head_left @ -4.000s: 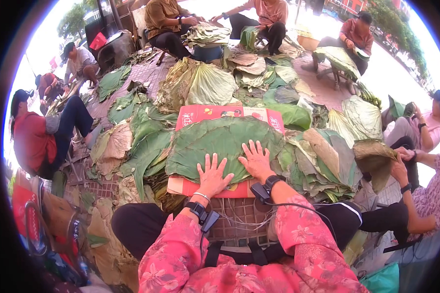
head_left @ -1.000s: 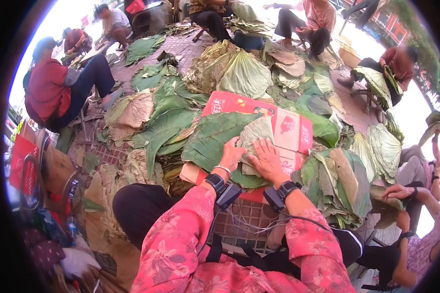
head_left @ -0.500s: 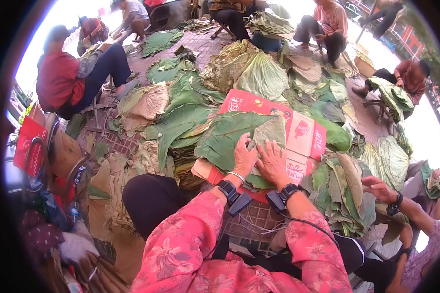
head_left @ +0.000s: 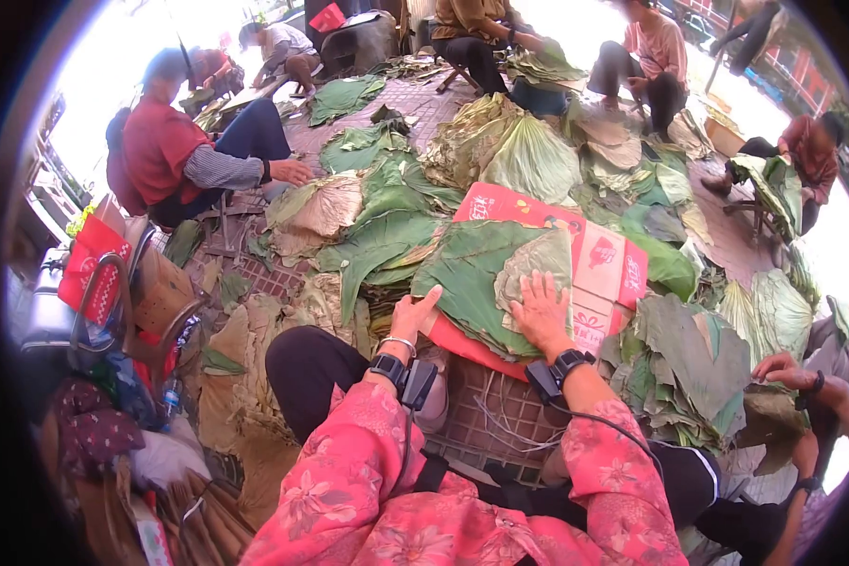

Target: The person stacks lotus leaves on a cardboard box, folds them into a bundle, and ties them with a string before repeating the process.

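Note:
A stack of flat green leaves (head_left: 467, 283) lies on a red and tan printed cardboard (head_left: 606, 264) over my lap. On the stack's right part rests a smaller pale grey-green leaf piece (head_left: 534, 267). My right hand (head_left: 542, 313) presses flat on that piece and the leaf edge, fingers spread. My left hand (head_left: 411, 316) is at the stack's lower left edge, thumb and fingers apart, with nothing visible in it. Both wrists wear black devices with cables.
Leaf piles surround me, including one at the right (head_left: 689, 363) and large folded leaves (head_left: 524, 156) ahead. A co-worker's hand (head_left: 788, 371) is beside the right pile. Other people sit around. Bags and a chair (head_left: 104, 292) stand at the left.
My left hand has moved off the leaves to their left edge. My right hand has flattened on the pale piece. The view has shifted; a co-worker at the left now reaches out an arm.

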Tool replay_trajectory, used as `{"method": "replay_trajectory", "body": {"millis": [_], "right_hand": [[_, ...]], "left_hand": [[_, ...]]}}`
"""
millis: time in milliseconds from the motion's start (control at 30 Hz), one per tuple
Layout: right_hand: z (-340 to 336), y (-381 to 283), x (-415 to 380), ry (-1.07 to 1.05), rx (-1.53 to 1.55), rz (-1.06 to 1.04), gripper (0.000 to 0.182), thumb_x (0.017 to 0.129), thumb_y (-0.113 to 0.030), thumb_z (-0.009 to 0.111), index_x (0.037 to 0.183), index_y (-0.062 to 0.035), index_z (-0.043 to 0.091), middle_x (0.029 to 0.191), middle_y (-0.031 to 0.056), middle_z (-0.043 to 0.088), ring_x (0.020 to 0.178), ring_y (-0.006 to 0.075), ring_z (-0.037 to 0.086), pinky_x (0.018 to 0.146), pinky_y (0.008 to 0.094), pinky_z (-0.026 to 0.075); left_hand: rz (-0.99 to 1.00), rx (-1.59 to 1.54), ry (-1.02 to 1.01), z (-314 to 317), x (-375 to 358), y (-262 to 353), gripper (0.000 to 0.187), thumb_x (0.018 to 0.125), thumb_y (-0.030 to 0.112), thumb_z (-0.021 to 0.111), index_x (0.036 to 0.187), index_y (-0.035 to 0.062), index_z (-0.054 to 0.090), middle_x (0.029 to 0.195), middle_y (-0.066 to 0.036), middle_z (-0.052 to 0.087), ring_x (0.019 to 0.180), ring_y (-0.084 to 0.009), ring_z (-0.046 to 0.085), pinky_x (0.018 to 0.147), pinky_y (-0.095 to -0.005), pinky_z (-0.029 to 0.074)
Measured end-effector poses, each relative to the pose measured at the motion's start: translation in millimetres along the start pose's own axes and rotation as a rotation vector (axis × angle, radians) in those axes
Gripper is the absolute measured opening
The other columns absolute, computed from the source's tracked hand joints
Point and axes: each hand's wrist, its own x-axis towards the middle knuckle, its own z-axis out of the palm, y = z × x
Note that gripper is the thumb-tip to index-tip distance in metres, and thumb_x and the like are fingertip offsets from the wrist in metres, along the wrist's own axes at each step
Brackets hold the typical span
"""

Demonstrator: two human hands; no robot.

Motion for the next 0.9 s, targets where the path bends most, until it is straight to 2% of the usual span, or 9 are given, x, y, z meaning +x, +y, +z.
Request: {"method": "replay_trajectory", "body": {"millis": [100,200,333,367,467,600,667,767,900], "right_hand": [[1,-1,-1,0.028,-0.008,-0.004,0.057,0.086,-0.043,0.044,0.135,-0.0151,0.035,0.143,0.0111,0.027,0.134,0.0321,0.016,0.102,0.0600,0.013],[2,-1,-2,0.046,-0.008,-0.006,0.056,0.086,-0.044,0.044,0.134,-0.0174,0.036,0.142,0.0113,0.027,0.133,0.0326,0.017,0.102,0.0602,0.013],[5,0,-2,0.068,-0.017,-0.023,0.054,0.086,-0.043,0.043,0.134,-0.0194,0.036,0.142,0.0113,0.028,0.132,0.0333,0.019,0.101,0.0607,0.015],[5,1,-3,0.072,-0.016,-0.022,0.053,0.086,-0.043,0.043,0.134,-0.0193,0.036,0.142,0.0114,0.028,0.132,0.0333,0.019,0.101,0.0605,0.015],[4,0,-3,0.076,-0.005,-0.025,0.053,0.087,-0.043,0.043,0.133,-0.0189,0.037,0.141,0.0115,0.029,0.132,0.0334,0.020,0.101,0.0602,0.015],[1,-2,-5,0.071,0.006,-0.017,0.052,0.087,-0.043,0.043,0.133,-0.0183,0.038,0.141,0.0117,0.030,0.132,0.0329,0.021,0.101,0.0595,0.015],[-2,-2,-3,0.076,0.000,-0.014,0.052,0.087,-0.043,0.043,0.133,-0.0180,0.038,0.141,0.0117,0.030,0.132,0.0326,0.021,0.101,0.0591,0.015],[0,-2,-4,0.079,-0.007,-0.016,0.053,0.086,-0.043,0.043,0.132,-0.0178,0.038,0.141,0.0113,0.031,0.132,0.0322,0.021,0.101,0.0587,0.016],[2,-2,-3,0.101,-0.019,-0.023,0.053,0.086,-0.043,0.044,0.132,-0.0174,0.039,0.140,0.0107,0.031,0.132,0.0318,0.022,0.101,0.0584,0.016]], "left_hand": [[-0.107,-0.202,-0.103,-1,31,-7,0.061,0.070,0.040,0.074,0.104,-0.0078,0.057,0.101,-0.014,0.060,0.088,-0.0193,0.058,0.078,-0.0312,0.046],[0.138,-0.177,0.026,3,28,2,0.053,0.069,0.036,0.075,0.097,-0.0064,0.058,0.095,-0.011,0.062,0.083,-0.0200,0.059,0.074,-0.0328,0.047],[0.080,0.279,0.398,9,7,35,0.038,0.065,0.024,0.074,0.090,0.0009,0.059,0.085,-0.016,0.064,0.077,-0.0294,0.061,0.073,-0.0384,0.046],[0.179,0.248,0.472,13,2,36,0.038,0.064,0.026,0.072,0.091,0.0043,0.057,0.089,-0.015,0.064,0.089,-0.0336,0.059,0.084,-0.0535,0.035],[0.467,0.366,0.493,18,-1,31,0.035,0.066,0.019,0.069,0.095,0.0038,0.055,0.089,-0.013,0.064,0.090,-0.0321,0.059,0.084,-0.0476,0.037],[0.455,-0.050,0.410,31,2,38,0.034,0.067,0.003,0.064,0.099,0.0017,0.051,0.087,-0.015,0.062,0.082,-0.0301,0.059,0.073,-0.0361,0.044],[0.108,-0.587,0.321,37,19,28,0.032,0.068,0.005,0.068,0.096,0.0033,0.052,0.086,-0.009,0.059,0.073,-0.0238,0.057,0.066,-0.0363,0.046],[-0.113,-0.830,0.315,39,17,30,0.030,0.072,0.014,0.070,0.097,0.0087,0.054,0.085,-0.006,0.056,0.071,-0.0233,0.055,0.063,-0.0406,0.048],[-0.337,-0.973,0.028,30,-27,47,0.031,0.074,0.021,0.070,0.098,0.0086,0.054,0.090,-0.010,0.057,0.082,-0.0263,0.057,0.070,-0.0427,0.050]]}}
